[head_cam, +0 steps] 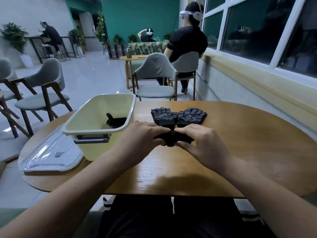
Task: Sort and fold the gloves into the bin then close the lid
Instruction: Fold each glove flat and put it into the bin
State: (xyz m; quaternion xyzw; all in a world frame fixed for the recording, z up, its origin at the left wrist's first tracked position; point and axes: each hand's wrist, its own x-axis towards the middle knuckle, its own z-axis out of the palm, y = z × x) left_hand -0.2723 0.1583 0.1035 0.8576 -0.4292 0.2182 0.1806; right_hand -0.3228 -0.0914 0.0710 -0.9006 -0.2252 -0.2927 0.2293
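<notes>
Two black gloves with grey dotted palms lie side by side on the wooden table, the left glove (163,116) and the right glove (192,116), fingers pointing away from me. Both cuffs (171,139) are bunched together between my hands. My left hand (140,136) grips the cuffs from the left, and my right hand (202,141) pinches them from the right. A pale yellow bin (82,125) stands open at the left with a folded black glove (115,121) inside. Its clear lid (51,154) lies flat on the table left of the bin.
The table (248,152) has bare wood to the right and in front of my hands. Grey chairs (155,79) stand beyond the table and at the left. A seated person (186,45) with a headset is behind, next to the window wall.
</notes>
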